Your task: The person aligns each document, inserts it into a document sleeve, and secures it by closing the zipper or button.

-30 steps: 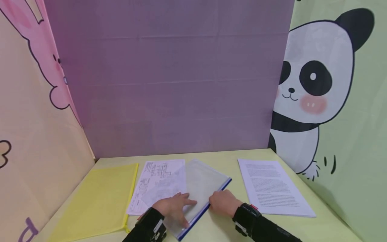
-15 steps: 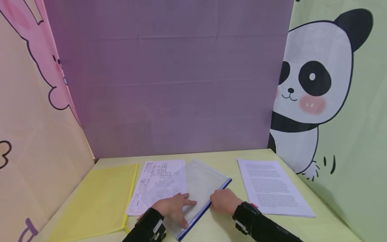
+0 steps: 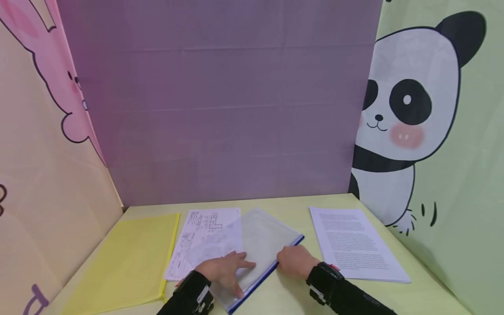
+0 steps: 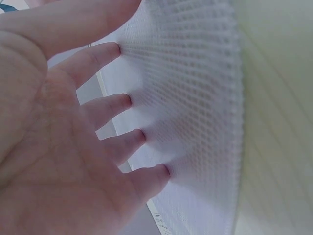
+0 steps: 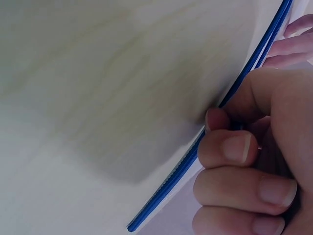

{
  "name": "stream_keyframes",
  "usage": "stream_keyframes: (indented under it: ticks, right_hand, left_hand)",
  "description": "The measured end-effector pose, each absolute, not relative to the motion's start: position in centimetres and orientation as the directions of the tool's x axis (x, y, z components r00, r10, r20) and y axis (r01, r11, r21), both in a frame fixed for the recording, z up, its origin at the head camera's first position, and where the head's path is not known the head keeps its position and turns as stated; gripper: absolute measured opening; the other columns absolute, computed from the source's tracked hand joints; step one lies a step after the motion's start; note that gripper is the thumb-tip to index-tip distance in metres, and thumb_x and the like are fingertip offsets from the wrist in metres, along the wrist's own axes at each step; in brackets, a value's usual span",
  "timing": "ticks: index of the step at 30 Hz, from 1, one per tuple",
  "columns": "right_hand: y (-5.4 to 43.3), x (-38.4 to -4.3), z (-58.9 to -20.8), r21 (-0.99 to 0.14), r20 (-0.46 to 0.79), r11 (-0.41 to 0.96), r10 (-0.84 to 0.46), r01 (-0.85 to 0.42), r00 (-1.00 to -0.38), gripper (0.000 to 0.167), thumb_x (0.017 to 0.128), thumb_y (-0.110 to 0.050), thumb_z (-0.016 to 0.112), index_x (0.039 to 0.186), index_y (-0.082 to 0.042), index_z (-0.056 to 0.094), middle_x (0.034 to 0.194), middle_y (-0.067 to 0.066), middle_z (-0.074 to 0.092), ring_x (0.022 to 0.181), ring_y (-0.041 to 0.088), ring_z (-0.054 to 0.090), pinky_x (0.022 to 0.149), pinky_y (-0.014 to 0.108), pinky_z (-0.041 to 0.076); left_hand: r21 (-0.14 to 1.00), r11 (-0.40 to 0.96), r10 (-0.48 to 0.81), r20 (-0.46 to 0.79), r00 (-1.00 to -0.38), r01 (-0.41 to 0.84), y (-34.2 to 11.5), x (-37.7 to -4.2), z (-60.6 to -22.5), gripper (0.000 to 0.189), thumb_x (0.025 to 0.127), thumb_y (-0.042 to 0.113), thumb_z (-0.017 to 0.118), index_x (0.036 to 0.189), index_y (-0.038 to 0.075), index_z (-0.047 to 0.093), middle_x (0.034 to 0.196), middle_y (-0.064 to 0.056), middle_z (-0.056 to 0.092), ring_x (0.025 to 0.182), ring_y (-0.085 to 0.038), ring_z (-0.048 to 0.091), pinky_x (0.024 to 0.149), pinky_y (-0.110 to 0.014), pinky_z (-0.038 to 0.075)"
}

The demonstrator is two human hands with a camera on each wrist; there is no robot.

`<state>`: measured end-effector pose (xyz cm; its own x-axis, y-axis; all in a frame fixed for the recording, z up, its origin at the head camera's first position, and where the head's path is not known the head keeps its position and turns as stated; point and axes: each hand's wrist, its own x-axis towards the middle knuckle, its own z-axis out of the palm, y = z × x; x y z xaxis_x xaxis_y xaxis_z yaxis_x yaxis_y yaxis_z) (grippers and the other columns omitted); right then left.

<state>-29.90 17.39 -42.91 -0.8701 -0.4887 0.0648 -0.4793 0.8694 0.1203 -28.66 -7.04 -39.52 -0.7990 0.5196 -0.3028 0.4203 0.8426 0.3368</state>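
Your right hand point(image 3: 297, 261) pinches the blue zip edge point(image 5: 171, 183) of a translucent, mesh-textured white pouch point(image 3: 265, 234), while your left hand point(image 3: 225, 270) presses it with spread fingertips point(image 4: 161, 173). It lies slantwise on the pale yellow table point(image 3: 413, 298), partly over a white sheet point(image 3: 201, 229) with printed diagrams.

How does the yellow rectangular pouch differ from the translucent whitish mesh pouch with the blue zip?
The yellow rectangular pouch has yellow edging; the translucent whitish mesh pouch has a blue zip. The whitish pouch lies more diagonally than the yellow pouch. The left grip and right grip touch the whitish pouch, not the yellow pouch. Both look thin.
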Motion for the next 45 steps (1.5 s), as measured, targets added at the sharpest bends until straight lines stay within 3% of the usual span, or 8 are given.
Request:
stream_keyframes:
  ticks: [10,45]
  right_hand:
    - [17.5,-30.1,-42.6,0.099,0.017,0.890,-0.450,-0.446,-0.893,0.024,0.090,-0.021,0.068,0.070,-0.012,0.059,0.066,0.000,0.053,0.058,0.016,0.046,0.057,0.035,0.046]
    - [18.8,-30.9,-42.7,0.079,0.055,0.917,-0.394,-0.390,-0.917,0.023,0.089,-0.018,0.068,0.069,-0.009,0.058,0.067,0.002,0.057,0.059,0.017,0.048,0.059,0.041,0.051]
  left_hand:
    - [0.337,0.842,0.522,-0.314,-0.793,0.421,-7.1,-29.0,-39.8,0.073,0.076,0.031,0.088,0.142,0.040,0.059,0.161,-0.001,0.038,0.151,-0.033,0.026,0.119,-0.059,0.023]
    - [0.336,0.830,0.543,-0.309,-0.781,0.445,-7.3,-29.0,-39.7,0.075,0.075,0.032,0.087,0.144,0.039,0.057,0.162,-0.003,0.036,0.152,-0.035,0.025,0.119,-0.060,0.021]
